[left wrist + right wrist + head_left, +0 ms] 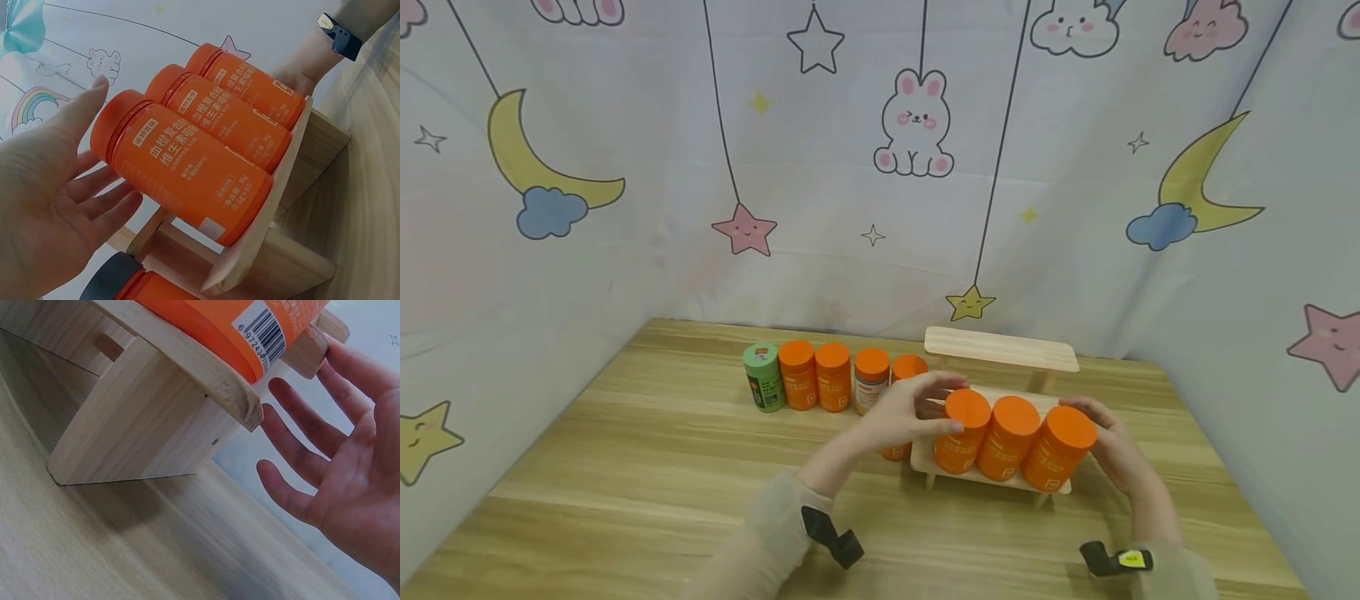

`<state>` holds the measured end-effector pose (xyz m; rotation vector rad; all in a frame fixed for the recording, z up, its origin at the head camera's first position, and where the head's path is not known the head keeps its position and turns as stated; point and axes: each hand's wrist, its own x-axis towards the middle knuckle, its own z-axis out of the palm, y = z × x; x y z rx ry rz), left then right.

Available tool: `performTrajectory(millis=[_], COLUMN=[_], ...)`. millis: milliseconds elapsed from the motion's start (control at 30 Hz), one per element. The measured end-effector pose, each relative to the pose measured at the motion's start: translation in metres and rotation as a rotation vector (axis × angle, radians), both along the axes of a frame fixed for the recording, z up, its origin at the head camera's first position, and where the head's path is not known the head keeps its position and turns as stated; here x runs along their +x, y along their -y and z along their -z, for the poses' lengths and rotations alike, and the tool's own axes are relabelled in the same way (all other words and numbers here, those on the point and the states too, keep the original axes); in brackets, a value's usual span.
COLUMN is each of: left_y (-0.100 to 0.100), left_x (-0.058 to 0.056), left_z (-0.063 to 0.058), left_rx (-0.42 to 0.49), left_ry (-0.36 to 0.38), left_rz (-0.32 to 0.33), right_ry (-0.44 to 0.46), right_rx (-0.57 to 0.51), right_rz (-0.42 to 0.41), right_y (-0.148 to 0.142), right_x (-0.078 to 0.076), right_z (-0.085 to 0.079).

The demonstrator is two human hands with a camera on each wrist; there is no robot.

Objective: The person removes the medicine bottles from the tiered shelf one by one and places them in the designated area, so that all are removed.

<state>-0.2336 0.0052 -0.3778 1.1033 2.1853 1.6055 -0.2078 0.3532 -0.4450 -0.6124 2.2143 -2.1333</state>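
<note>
Apparently Light and Stiff: Three Jars Between Two Loose Hands

Three orange jars stand upright, side by side, on the front step of a wooden shelf, between four and five o'clock in the head view. The person's left hand is at the row's nine o'clock end, thumb and fingers spread about the end jar without closing; whether the fingertips touch it cannot be told. The right hand is at the three o'clock end, fingers parted and relaxed beside the shelf's edge, gripping no jar. A green jar stands on the table toward eight o'clock.

Each orange jar looks like a rigid plastic tub, probably light and hard to dent, though its smooth wall could slip under dry fingertips. The surest hold is likely around the body just below the lid, thumb toward six o'clock, fingers toward twelve; the lid alone may twist. Because the jars stand so close, the outer sides of the end ones seem easiest to grasp, and a knock could tip a neighbour.
</note>
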Motion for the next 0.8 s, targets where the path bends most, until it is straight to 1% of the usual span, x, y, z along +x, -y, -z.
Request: performTrajectory(millis=[133,267,567,800], left_y=[-0.003,-0.006,-0.008,-0.011], left_x=[0.003,0.004,0.007,0.009], left_z=[0.002,0.004,0.006,0.006], left_rx=[-0.017,-0.019,-0.065,-0.052], left_ry=[0.02,0.025,-0.012,-0.011], left_rz=[-0.008,-0.015,-0.071,-0.081], right_ry=[-0.001,-0.002,-0.006,-0.001], right_rx=[0.002,0.002,0.018,0.007], right_rz=[0.005,0.004,-0.005,0.0], right_y=[0.0,0.001,0.0,0.0], right_x=[0.0,0.0,-0.001,0.0], right_z=[0.0,0.0,0.0,-0.001])
